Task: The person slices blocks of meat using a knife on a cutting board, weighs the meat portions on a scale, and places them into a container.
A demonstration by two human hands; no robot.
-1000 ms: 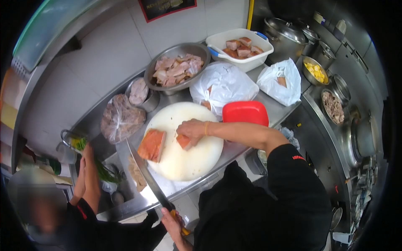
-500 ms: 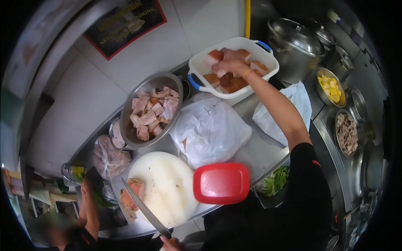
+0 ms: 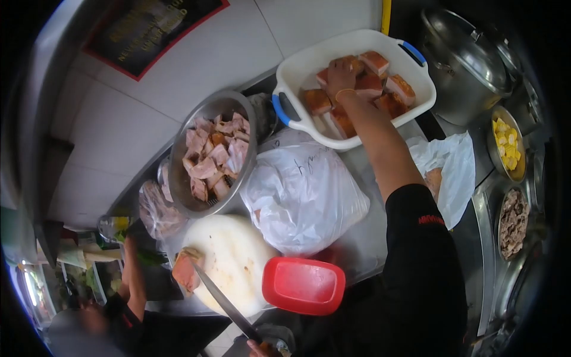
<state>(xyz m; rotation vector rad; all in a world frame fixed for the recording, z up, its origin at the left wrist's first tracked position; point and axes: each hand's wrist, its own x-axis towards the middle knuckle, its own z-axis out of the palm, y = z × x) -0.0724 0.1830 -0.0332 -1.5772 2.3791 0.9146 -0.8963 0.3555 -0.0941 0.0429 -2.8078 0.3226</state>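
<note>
My left hand (image 3: 259,350) grips a long knife (image 3: 229,304) at the lower edge of view; its blade slants over the round white cutting board (image 3: 235,259). The blade's tip is beside a skin-on chunk of pork belly (image 3: 188,271) on the board's left side. My right arm stretches across to a white tub with blue handles (image 3: 326,135). In it are several browned blocks of pork belly (image 3: 374,62). My right hand (image 3: 342,76) lies over these blocks, fingers curled round one; its fingertips are partly hidden.
A metal bowl of cut pork (image 3: 178,196), a filled white plastic bag (image 3: 303,193) and a red plastic container (image 3: 304,285) surround the board. Lidded pots (image 3: 467,59) and a bowl of yellow pieces (image 3: 507,146) stand at right. Another person's arm (image 3: 135,279) is at lower left.
My view has shifted, bringing the tub nearer. My right hand, blurred before over the blocks, now lies steadier among them. The knife stays in my left hand over the board.
</note>
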